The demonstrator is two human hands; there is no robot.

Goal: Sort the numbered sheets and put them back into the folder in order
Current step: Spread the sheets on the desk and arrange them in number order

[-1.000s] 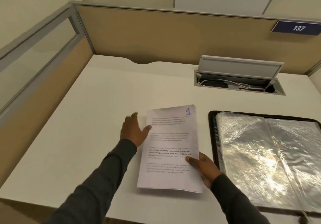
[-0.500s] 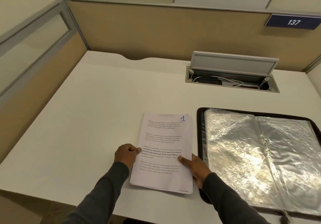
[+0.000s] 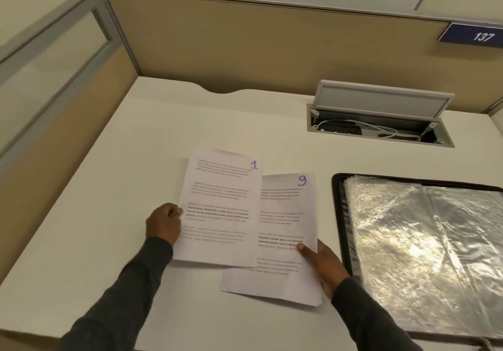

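Observation:
My left hand [image 3: 164, 223] pinches the left edge of the sheet numbered 1 [image 3: 220, 209], held a little above the desk and shifted left. Under it and to the right lies the stack of sheets [image 3: 283, 277], its top page marked 9 in blue. My right hand [image 3: 324, 265] grips that stack at its right edge, thumb on top. The open black folder [image 3: 339, 214] with shiny plastic sleeves [image 3: 424, 241] lies on the desk just right of the stack.
A white desk [image 3: 114, 187] is bounded by tan cubicle partitions at the back and left. An open cable hatch [image 3: 378, 122] with wires sits at the back right. A blue sign reading 137 [image 3: 473, 36] hangs on the rear partition.
My left hand has closed on sheet 1 and drawn it left off the stack, uncovering the sheet marked 9. My right hand keeps hold of the stack.

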